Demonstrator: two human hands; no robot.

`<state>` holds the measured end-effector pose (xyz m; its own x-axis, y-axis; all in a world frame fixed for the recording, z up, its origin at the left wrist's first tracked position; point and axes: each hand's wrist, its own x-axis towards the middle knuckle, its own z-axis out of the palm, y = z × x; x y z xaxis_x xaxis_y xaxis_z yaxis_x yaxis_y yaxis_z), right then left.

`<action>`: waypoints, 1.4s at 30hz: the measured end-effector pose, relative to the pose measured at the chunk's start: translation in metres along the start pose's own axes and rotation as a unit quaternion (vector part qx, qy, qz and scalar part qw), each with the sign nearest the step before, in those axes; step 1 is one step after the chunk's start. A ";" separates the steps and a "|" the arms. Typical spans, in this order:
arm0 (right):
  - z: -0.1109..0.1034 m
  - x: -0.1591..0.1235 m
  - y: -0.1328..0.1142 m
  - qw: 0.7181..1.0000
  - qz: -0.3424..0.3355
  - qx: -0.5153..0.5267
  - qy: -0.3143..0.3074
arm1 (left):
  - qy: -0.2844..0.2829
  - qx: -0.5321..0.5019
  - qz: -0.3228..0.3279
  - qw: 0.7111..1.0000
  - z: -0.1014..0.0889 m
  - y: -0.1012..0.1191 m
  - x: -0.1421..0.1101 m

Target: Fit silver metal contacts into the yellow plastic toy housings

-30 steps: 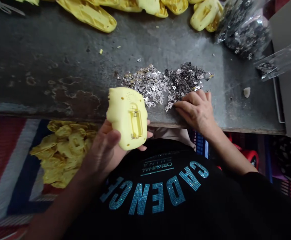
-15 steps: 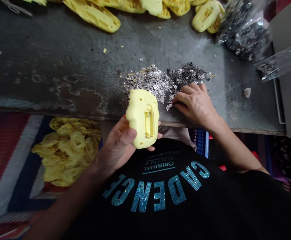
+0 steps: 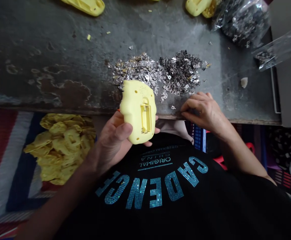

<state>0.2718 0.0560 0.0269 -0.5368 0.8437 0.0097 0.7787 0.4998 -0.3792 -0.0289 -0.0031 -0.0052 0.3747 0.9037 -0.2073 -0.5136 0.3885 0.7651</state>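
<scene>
My left hand grips a pale yellow plastic toy casing, its back turned up. An open battery compartment shows in the casing, with metal contacts at its ends. My right hand rests at the table's front edge, fingertips pinched together; what they hold, if anything, is hidden. Just beyond the hands lie a pile of shiny metal battery contacts and a darker pile of spring contacts. One loose contact sits left of my right fingertips.
Clear plastic bags of metal parts lie at the back right of the dark table. More yellow casings are along the far side. Below the table on the left is a heap of yellow casings. A white fragment lies at right.
My right hand has drawn back from the dark pile to the table's front edge. The view has shifted slightly; my left hand still holds the casing.
</scene>
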 end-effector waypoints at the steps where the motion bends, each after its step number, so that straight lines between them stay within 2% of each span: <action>1: -0.001 -0.001 0.002 1.000 0.009 0.013 0.014 | -0.001 0.001 0.002 1.000 0.001 0.000 0.000; 4: -0.003 -0.001 0.007 0.999 0.020 0.030 0.033 | 0.004 0.006 0.004 1.000 0.003 -0.001 -0.001; 9: 0.000 0.007 0.007 0.999 -0.008 0.033 0.025 | 0.039 0.015 -0.026 0.999 0.009 0.002 -0.002; 13: 0.002 0.028 -0.002 0.998 -0.052 -0.016 -0.025 | 0.055 0.017 -0.043 0.997 0.014 0.005 -0.002; 17: -0.001 0.044 -0.005 0.992 -0.068 -0.054 -0.093 | 0.058 0.017 -0.043 0.997 0.015 0.006 -0.004; 21: -0.003 0.036 0.002 0.988 -0.074 -0.031 -0.130 | 0.040 0.017 -0.031 0.999 0.013 0.006 -0.006; 25: -0.003 0.015 0.008 0.990 -0.058 0.012 -0.128 | 0.031 0.012 -0.051 0.998 0.013 0.006 -0.005; 28: -0.002 0.004 0.006 0.992 -0.044 0.011 -0.120 | 0.026 0.014 -0.067 0.997 0.014 0.007 -0.002; 31: 0.000 -0.005 0.000 0.993 -0.051 -0.035 -0.098 | 0.015 0.012 -0.070 0.997 0.016 0.007 0.000; 35: 0.009 -0.020 -0.003 0.986 -0.094 -0.137 -0.027 | 0.003 -0.004 -0.070 0.998 0.018 0.004 0.002; 37: 0.012 -0.027 -0.003 0.984 -0.107 -0.144 0.010 | 0.000 -0.021 -0.080 0.997 0.019 0.002 0.002; 39: 0.011 -0.029 -0.006 0.992 -0.094 -0.070 0.049 | -0.013 -0.042 -0.093 0.995 0.019 0.000 0.003; 40: 0.009 -0.028 -0.009 0.995 -0.077 0.004 0.068 | -0.023 -0.052 -0.102 0.993 0.018 -0.002 0.003; 41: 0.006 -0.024 -0.012 0.989 -0.062 0.098 0.087 | -0.037 -0.061 -0.110 0.991 0.018 -0.003 0.004; 42: 0.002 -0.019 -0.017 0.973 -0.051 0.202 0.103 | -0.052 -0.067 -0.117 0.990 0.018 -0.004 0.004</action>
<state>0.2682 0.0309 0.0309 -0.4956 0.8359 0.2359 0.5108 0.5002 -0.6992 -0.0115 -0.0039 0.0014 0.5683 0.7661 -0.3001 -0.4990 0.6109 0.6146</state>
